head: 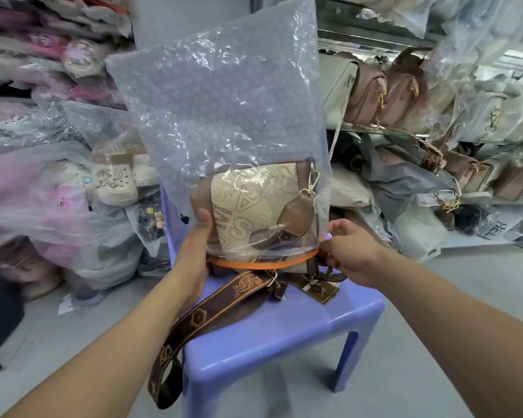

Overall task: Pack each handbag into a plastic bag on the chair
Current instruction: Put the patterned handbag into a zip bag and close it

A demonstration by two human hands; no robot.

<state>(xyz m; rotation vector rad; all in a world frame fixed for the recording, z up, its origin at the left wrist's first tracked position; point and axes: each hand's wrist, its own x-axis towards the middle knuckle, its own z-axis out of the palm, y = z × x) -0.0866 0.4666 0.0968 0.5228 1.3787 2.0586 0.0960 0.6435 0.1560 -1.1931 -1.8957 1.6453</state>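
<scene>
Cluttered stockroom, shoes [115, 182] and purses [375, 95] piled round the blue chair [284, 327]. Handbag [248, 200] stands on the seat, mostly inside the plastic bag [224, 101]. The left hand [194, 257] grip clamps its side to steady it, the right hand [351, 254] seems to pinch the bag's orange rim [254, 264], and the strap [212, 309] dangles outside.

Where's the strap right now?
Head view, lower centre: the strap lies outside the plastic bag, trailing from the handbag across the chair seat and hanging off its left front edge.
</scene>
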